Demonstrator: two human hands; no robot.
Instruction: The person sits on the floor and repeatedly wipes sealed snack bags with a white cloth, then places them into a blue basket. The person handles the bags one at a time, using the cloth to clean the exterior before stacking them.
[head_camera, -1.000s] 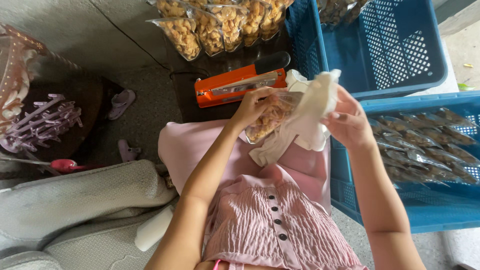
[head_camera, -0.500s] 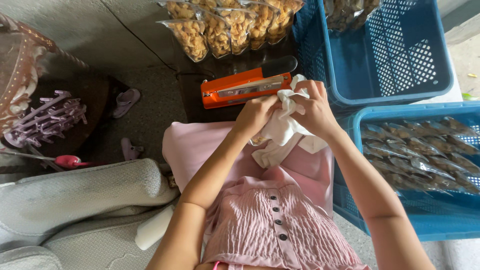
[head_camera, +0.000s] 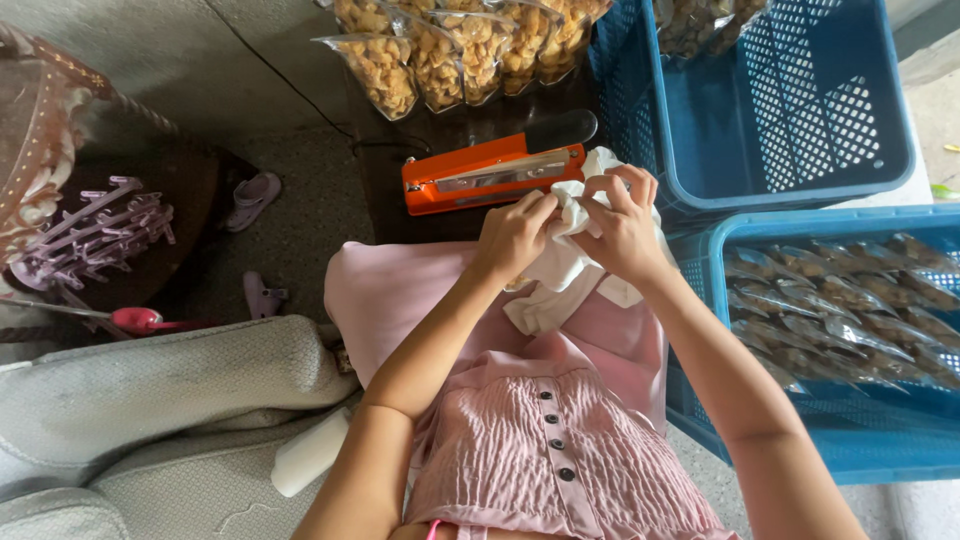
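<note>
Left hand (head_camera: 512, 232) and right hand (head_camera: 622, 228) meet above lap; fingers of both curled tight, pinching bunched white cloth (head_camera: 560, 270). Whether anything sits inside cloth: cannot tell.

Orange heat sealer (head_camera: 490, 178) just beyond fingertips; cloth corner nearly touching it.

Risks, judged:
- loose cloth end snags on sealer arm
- grip slackens, bundle slips onto lap
- right elbow close over blue crate (head_camera: 840, 440) of sealed packets (head_camera: 840, 310); could knock rim

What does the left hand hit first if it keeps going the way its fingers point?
Probably the orange heat sealer: the left hand, gripping the white cloth, points up-frame toward it. Depth is unclear from this one view.
</note>
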